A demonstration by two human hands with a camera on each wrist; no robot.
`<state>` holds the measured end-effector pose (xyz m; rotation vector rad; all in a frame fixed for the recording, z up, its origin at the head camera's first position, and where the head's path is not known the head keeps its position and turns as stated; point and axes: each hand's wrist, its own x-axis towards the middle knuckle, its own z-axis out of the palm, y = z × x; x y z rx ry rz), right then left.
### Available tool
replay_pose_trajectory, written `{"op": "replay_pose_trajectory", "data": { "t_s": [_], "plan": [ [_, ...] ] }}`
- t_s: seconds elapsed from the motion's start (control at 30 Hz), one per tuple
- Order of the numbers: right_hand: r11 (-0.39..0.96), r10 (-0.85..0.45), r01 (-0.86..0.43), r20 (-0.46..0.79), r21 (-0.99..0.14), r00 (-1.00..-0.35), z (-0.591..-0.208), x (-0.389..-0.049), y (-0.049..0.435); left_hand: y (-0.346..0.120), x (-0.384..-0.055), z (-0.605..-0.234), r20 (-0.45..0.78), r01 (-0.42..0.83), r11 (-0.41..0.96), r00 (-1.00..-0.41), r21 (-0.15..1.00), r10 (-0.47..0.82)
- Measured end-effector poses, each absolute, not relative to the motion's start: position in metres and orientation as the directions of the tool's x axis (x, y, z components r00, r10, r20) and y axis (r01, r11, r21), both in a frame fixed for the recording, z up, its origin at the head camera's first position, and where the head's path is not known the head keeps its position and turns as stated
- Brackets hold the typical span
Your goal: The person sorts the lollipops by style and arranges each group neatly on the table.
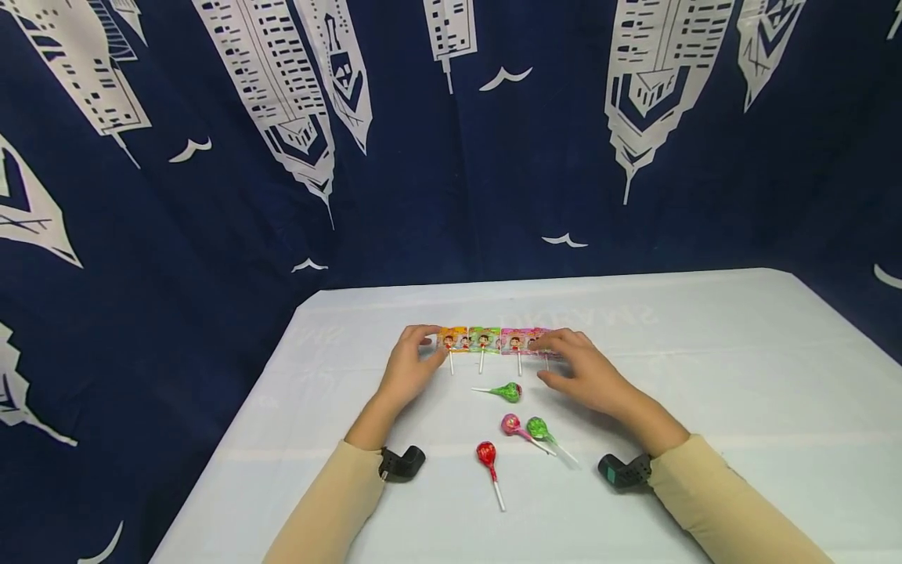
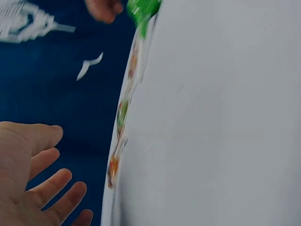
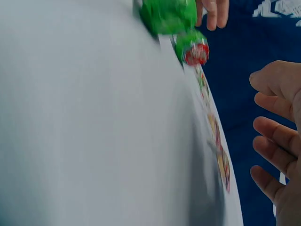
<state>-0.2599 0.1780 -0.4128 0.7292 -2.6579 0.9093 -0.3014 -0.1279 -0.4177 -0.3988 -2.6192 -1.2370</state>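
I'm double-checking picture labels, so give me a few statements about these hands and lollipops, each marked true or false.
1. The left hand is at the orange end of the row of flat lollipops, the right hand at its pink end. True.
2. The red lollipop lies nearer the person than the pink round lollipop. True.
3. The right hand grips the red lollipop. False: no hand touches it.
4. Three loose round lollipops are green. False: only two are green lollipops.
5. A black device sits at each wrist. True.
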Motion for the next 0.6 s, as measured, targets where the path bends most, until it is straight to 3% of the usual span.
{"op": "replay_pose_trajectory", "data": {
  "t_s": [0.3, 0.6],
  "plan": [
    [0.608, -0.453, -0.538, 0.302, -0.584, -0.839, -0.410, -0.256, 0.158, -0.118, -0.255, -0.407, 0.275, 0.404, 0.602, -0.914, 0.689, 0.298],
    [0.583, -0.485, -0.538, 0.269, -0.609, -0.832, -0.418, -0.255, 0.145, -0.112, -0.222, -0.407, 0.092, 0.367, 0.541, -0.879, 0.756, 0.468]
  ]
}}
